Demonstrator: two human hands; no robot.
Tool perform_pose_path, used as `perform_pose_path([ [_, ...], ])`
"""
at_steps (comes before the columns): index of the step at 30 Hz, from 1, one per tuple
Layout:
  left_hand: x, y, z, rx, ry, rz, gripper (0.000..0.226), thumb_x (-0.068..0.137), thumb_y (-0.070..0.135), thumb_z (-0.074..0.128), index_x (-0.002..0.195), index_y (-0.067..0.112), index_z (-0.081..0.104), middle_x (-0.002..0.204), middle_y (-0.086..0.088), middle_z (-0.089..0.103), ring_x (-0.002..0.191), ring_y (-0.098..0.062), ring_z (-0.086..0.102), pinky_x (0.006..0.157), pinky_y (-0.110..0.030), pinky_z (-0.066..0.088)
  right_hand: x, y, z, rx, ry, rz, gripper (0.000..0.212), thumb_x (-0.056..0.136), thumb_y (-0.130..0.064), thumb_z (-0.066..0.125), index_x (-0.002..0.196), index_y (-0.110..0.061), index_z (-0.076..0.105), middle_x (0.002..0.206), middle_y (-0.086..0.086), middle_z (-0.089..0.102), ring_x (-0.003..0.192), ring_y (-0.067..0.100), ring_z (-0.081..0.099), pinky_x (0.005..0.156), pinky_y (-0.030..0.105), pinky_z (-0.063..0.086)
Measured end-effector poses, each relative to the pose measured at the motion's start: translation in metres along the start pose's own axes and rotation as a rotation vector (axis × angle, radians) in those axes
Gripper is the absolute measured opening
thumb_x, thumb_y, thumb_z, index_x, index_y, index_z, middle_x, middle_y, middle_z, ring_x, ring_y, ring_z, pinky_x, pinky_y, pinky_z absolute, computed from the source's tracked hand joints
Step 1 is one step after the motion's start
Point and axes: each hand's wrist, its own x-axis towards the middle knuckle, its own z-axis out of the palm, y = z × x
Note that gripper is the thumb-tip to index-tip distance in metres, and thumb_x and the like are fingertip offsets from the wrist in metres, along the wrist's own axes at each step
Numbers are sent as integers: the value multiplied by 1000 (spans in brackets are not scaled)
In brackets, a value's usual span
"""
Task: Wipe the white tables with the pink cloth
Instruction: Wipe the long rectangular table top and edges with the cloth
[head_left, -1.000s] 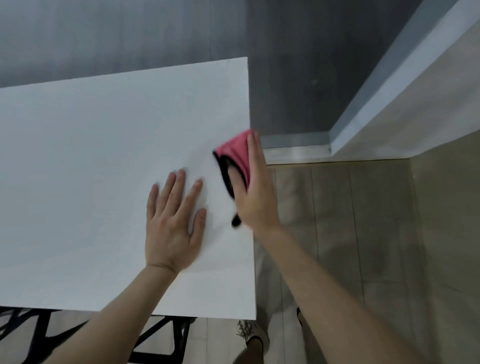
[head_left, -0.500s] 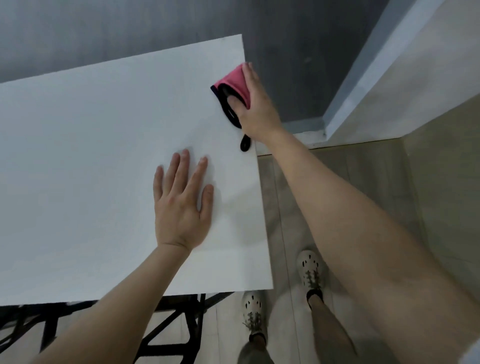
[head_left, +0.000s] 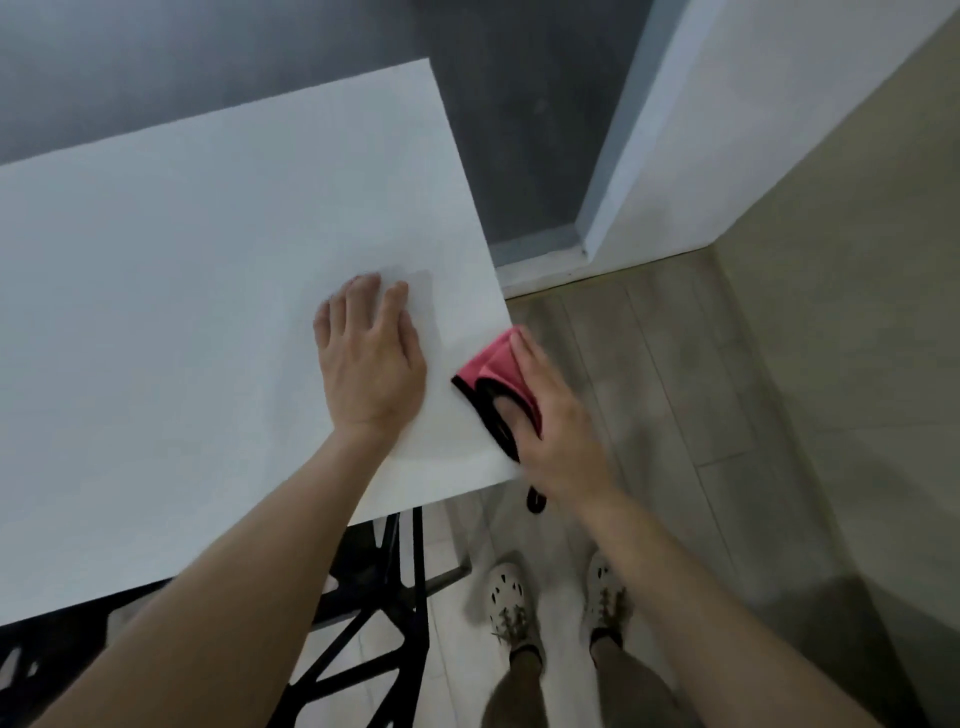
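Across the left and centre of the frame lies the white tabletop (head_left: 182, 312), bare and smooth, with its black frame (head_left: 374, 623) showing beneath the lower edge. Near the middle the left hand (head_left: 371, 364) rests palm down on the surface, its fingers straight and lying close together, holding nothing. Just to its right, at the right edge of the tabletop close to the lower right corner, sits the pink cloth (head_left: 491, 366), folded, trimmed in black and partly overhanging the edge. The right hand (head_left: 558, 426) lies over it with the fingers stretched along its top and the thumb tucked into a black-edged fold, so the cloth is pinched between thumb and fingers. A black loop (head_left: 536, 501) hangs below the hand, probably part of the cloth. By its look the cloth is light, soft and limp: it should slide easily on the slick surface and bunch if pushed from one corner, so a flat hand over the folded pad, with the thumb in the fold as an anchor, seems the best hold. Lower right are pale shoes (head_left: 506, 605) on the floor (head_left: 675, 389). No brand, label or writing can be read anywhere.
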Motion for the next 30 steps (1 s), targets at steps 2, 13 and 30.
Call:
perform_pose_path([
  [2, 0, 2, -1, -6, 52, 52, 26, 106, 17, 49, 126, 16, 66, 131, -9, 62, 123, -35, 56, 110, -49, 41, 65, -8, -1, -70, 12, -5, 72, 112, -34, 55, 173, -23, 18, 180, -9, 16, 163, 16, 25, 130, 30, 22],
  [13, -5, 2, -2, 16, 78, 128, 19, 95, 6, 56, 106, 13, 70, 106, -7, 64, 104, -35, 57, 91, -46, 44, -12, -11, 3, 38, 147, 63, 61, 111, -22, 60, 167, -19, 38, 171, -5, 40, 156, 13, 40, 131, 34, 32],
  [30, -56, -63, -66, 107, -356, 464, 45, 113, 29, 43, 156, 21, 50, 165, -12, 44, 153, -33, 41, 125, -52, 36, -152, 3, 6, 143, 331, 348, 53, 104, -8, 69, 155, -14, 56, 148, 2, 64, 136, 17, 61, 119, 36, 50],
])
